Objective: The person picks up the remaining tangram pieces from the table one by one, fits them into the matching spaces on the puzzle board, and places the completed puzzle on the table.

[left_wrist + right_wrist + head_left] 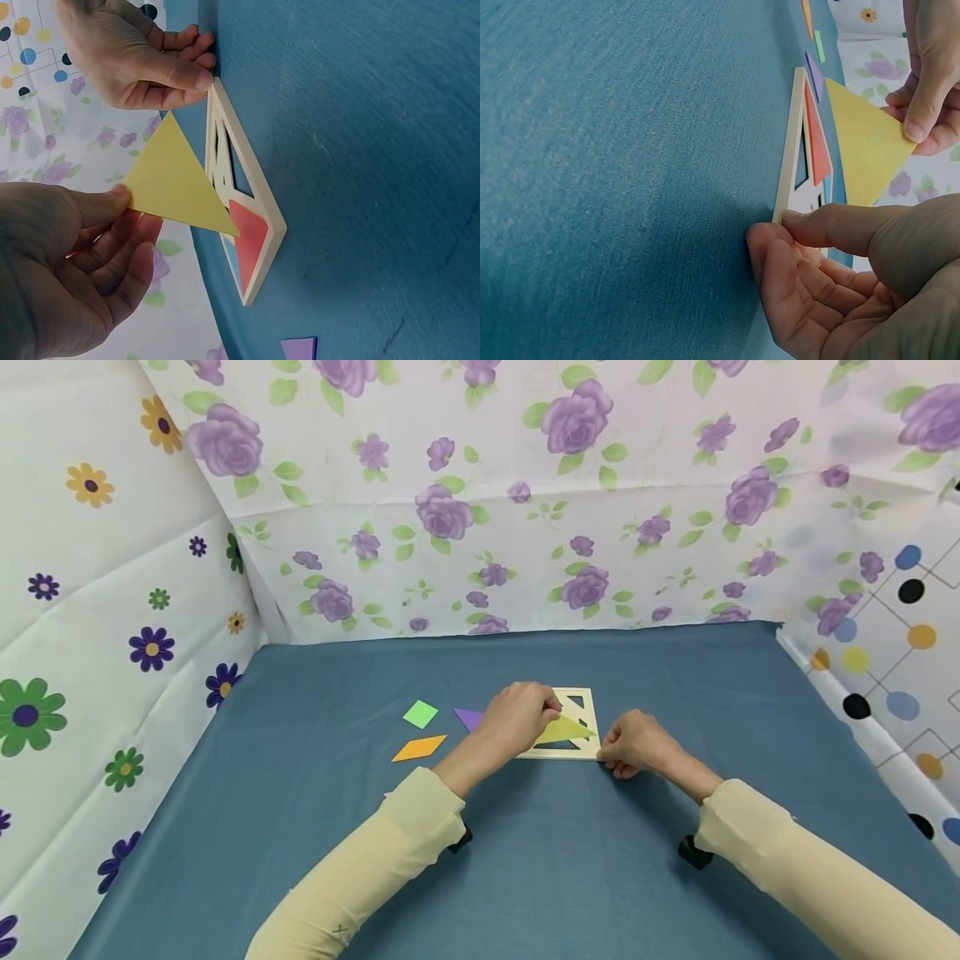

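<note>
My left hand (517, 718) pinches a yellow triangular puzzle piece (176, 180) by one corner, thumb on its face. The piece is held tilted just above a pale wooden puzzle frame (594, 718), overlapping its cutouts in the head view. At the frame's near right corner, my right hand (637, 743) grips the edge between thumb and curled index finger (769, 240). A red piece (251, 232) sits inside the frame, with a blue piece (232, 255) beside it. Dark openings show in the rest of the frame.
Left of the frame, a purple piece (468, 718), a green square (421, 714) and an orange parallelogram (419, 748) lie on the blue cloth (570, 877). A pink tip shows beside the left sleeve (375, 852). Flowered sheets (510, 552) hang behind and at the sides.
</note>
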`<state>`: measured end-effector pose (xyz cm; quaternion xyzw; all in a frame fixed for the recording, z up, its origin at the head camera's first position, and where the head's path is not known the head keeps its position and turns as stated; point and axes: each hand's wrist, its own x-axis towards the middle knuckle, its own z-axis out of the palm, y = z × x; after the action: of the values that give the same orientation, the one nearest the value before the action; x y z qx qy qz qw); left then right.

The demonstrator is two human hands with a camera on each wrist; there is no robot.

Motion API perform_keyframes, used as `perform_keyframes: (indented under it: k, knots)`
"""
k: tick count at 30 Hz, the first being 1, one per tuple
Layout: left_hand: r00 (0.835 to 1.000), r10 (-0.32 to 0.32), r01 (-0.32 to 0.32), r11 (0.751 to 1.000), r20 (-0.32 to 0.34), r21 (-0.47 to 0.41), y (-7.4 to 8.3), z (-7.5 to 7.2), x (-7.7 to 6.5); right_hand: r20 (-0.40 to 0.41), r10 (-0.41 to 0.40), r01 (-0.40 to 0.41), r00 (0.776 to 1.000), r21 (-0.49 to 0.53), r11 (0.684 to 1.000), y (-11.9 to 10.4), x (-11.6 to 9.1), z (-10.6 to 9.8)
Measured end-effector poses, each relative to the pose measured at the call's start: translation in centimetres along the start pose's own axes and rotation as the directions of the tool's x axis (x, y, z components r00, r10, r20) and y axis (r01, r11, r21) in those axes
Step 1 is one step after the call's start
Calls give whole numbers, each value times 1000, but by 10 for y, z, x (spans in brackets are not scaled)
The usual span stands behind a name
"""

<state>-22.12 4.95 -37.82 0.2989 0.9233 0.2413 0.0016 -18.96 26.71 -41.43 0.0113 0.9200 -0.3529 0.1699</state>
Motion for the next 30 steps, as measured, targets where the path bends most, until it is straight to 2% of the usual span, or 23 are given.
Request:
perform_keyframes:
  k: [30]
  knots:
    - [1000,9,-10,999,27,42,-3,18,5,-18,-10,11,1000,22,1000,0,-3,1]
